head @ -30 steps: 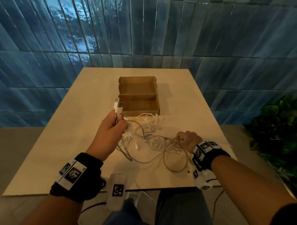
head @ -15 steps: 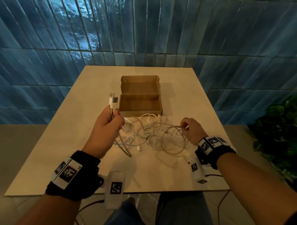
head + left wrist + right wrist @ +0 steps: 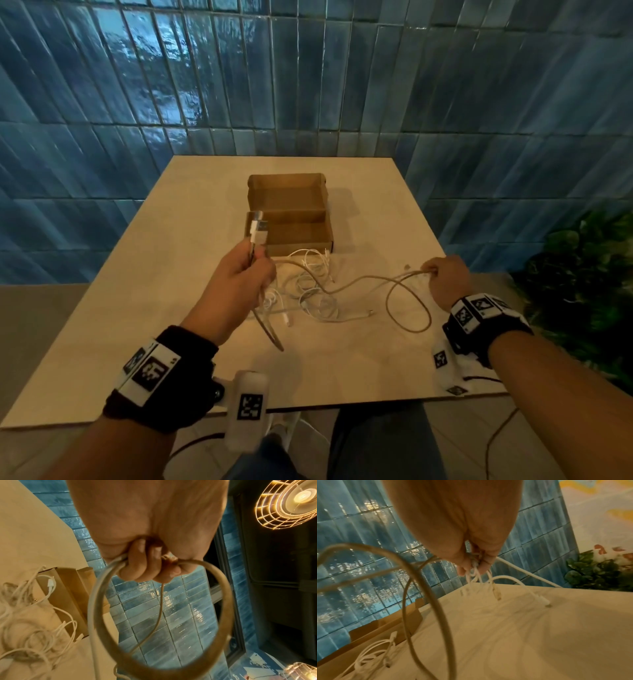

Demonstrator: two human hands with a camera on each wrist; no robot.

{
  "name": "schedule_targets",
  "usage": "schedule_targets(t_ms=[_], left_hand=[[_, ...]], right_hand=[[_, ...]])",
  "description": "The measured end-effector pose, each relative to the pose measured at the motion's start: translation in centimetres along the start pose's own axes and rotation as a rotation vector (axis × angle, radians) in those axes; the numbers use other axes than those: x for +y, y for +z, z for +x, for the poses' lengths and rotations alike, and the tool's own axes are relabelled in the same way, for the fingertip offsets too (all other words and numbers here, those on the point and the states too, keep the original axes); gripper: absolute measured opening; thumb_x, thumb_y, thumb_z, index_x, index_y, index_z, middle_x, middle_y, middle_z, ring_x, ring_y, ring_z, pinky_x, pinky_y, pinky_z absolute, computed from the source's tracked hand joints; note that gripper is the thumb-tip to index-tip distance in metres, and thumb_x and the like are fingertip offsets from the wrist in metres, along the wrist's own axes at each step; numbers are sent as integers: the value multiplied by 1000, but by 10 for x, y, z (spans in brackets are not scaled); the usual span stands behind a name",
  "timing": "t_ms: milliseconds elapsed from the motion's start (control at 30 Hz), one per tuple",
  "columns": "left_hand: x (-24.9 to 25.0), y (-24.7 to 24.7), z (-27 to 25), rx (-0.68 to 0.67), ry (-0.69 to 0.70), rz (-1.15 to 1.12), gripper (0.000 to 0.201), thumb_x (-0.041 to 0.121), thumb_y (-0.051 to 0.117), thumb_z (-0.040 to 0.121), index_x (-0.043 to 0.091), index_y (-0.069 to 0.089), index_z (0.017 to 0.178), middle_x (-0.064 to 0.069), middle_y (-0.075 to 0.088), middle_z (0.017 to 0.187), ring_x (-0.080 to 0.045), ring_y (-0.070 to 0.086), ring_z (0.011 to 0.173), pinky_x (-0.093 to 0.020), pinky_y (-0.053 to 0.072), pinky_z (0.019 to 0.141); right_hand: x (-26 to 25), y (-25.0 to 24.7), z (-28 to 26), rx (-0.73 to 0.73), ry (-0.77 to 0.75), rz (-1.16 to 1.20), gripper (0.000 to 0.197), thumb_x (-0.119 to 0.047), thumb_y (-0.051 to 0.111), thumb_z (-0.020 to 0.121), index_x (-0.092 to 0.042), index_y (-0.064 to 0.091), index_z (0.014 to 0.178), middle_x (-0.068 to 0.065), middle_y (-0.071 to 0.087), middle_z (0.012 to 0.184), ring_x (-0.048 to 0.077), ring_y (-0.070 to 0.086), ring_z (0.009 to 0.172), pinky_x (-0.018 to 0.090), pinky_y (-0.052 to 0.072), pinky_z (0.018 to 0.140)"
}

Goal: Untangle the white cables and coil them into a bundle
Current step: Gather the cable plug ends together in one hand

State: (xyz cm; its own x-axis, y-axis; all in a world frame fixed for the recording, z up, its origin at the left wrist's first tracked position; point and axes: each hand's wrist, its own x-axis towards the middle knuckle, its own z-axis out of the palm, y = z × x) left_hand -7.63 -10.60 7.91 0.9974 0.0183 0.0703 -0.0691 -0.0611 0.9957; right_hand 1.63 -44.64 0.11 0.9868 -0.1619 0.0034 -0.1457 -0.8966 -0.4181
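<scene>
**A:** Both hands busy? Left hand is fisting around the thick cable below its USB plugs.

**B:** Yep, right hand is pinching that cable farther along; the white tangle is lying on the table before the box.

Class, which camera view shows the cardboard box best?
The head view: the whole open cardboard box sits on the table. The left wrist view shows only one blurred side; the right wrist view, just an edge.
</scene>
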Motion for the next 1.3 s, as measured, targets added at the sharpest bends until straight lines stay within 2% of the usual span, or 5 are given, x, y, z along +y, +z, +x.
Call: schedule_targets(t_ms=[267,633,767,1000,1300], left_hand=[[-5,18,-11,-50,-48,124,18,1,42,96,11,40,82,-2,36,63,-13,28,56,-23,26,47],[-8,19,-12,-92,-20,147,13,7,47,90,10,41,79,-7,36,65,-13,29,55,-24,25,47],[-7,17,-12,-90,-33,123,11,22,45,75,14,38,77,-4,36,64,-13,28,53,-22,25,46],[-12,17,-8,-82,-27,158,22,8,47,93,16,36,75,1,38,63,-11,29,54,-25,26,50],[-12,20,-9,-112,-35,171,13,24,47,82,14,41,77,-5,40,69,-9,32,55,-26,28,55]], right_hand=[[10,-15,-18,-108,93,177,49,-19,53,93,-4,40,138,11,24,146,30,40,127,29,29,105],[-7,-18,-17,287,-85,374,26,-5,59,89,-4,63,115,14,51,124,17,53,99,10,34,84],[-5,-13,-14,243,-42,547,20,-1,63,86,-19,64,94,9,55,117,22,64,88,34,57,79],[-17,-12,-19,67,21,865,14,0,55,92,-6,61,103,16,56,119,24,69,79,26,59,63],[-31,-15,-24,-44,-252,565,70,13,70,73,-13,42,132,-6,26,128,16,57,95,14,52,68]])
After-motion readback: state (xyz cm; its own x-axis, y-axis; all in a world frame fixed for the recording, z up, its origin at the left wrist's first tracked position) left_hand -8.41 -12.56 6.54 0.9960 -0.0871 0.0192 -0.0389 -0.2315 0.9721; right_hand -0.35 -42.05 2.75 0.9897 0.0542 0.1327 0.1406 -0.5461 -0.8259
